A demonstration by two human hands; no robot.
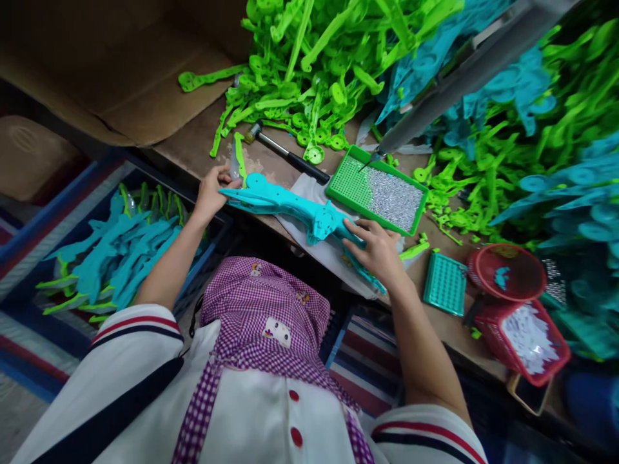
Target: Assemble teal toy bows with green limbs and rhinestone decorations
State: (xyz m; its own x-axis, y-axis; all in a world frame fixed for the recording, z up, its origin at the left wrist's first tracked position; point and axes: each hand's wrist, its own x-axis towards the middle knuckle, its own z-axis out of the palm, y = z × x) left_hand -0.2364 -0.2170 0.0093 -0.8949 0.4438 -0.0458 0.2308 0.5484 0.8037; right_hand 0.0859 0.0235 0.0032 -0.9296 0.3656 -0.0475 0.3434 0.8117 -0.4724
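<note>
A long turquoise plastic part [294, 205] lies across the table's near edge, over a white cloth [309, 241]. My left hand [213, 193] is closed round its left end, beside a lime-green piece with a clear section [238, 158]. At the other end, my right hand [380, 251] grips the part with thumb and fingers from above; its fingertips are partly hidden. Just beyond the part, a hammer [290, 156] with a black handle lies slantwise. A green tray [377, 193] of small silvery pieces, probably screws, sits near my right hand.
Heaped lime-green parts [309, 77] and turquoise parts [512, 84] fill the back. A grey tool [449, 84] slants down over the tray. Red baskets [556, 335] and a teal tray [445, 283] stand right. A blue crate [193, 283] of turquoise-and-green assemblies is at left, below a cardboard box [145, 96].
</note>
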